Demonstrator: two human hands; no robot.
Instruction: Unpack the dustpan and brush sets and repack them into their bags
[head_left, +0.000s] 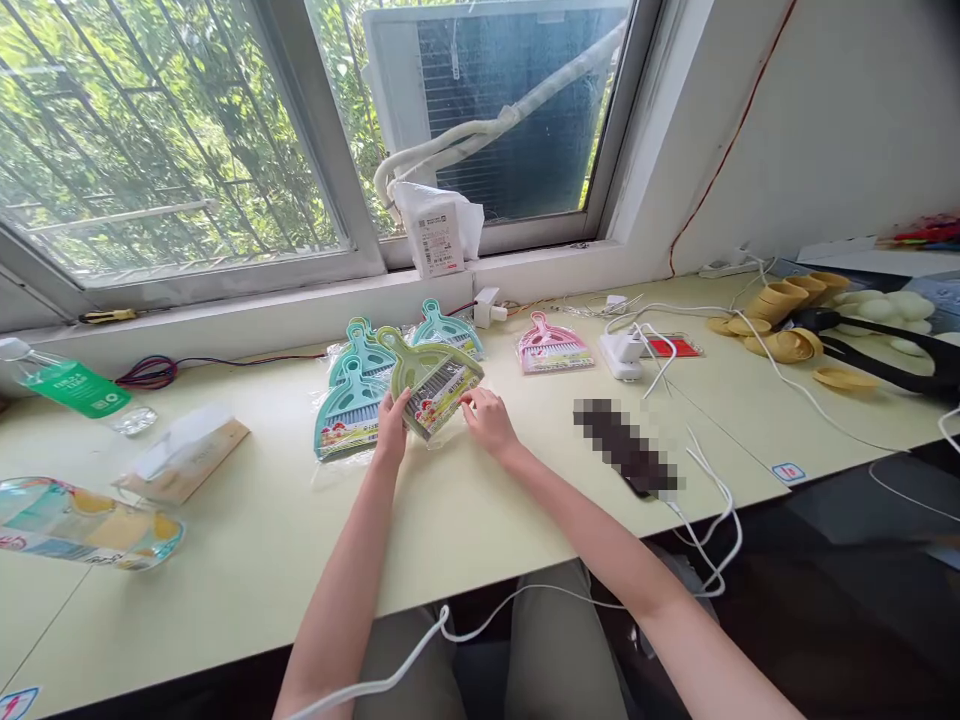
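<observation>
My left hand (391,428) grips the lower left edge of a green dustpan and brush set (439,375), wrapped in clear plastic with a printed label. At the set's lower right corner my right hand (489,422) has its fingers curled and pinched on the edge of the wrapping. The set is tilted and held just above the table, partly covering the packs behind it. Close by on the left lies a teal dustpan set (352,405), with more teal packs behind it. Another teal dustpan set (444,328) lies behind the green one.
To the right are a pink dustpan set (553,345), a white charger (622,355) with cables and a blurred-out dark phone (630,450). Two bottles, one with a green label (79,388), and a paper packet (184,452) lie left. Yellow cup-like pieces (780,300) stand far right.
</observation>
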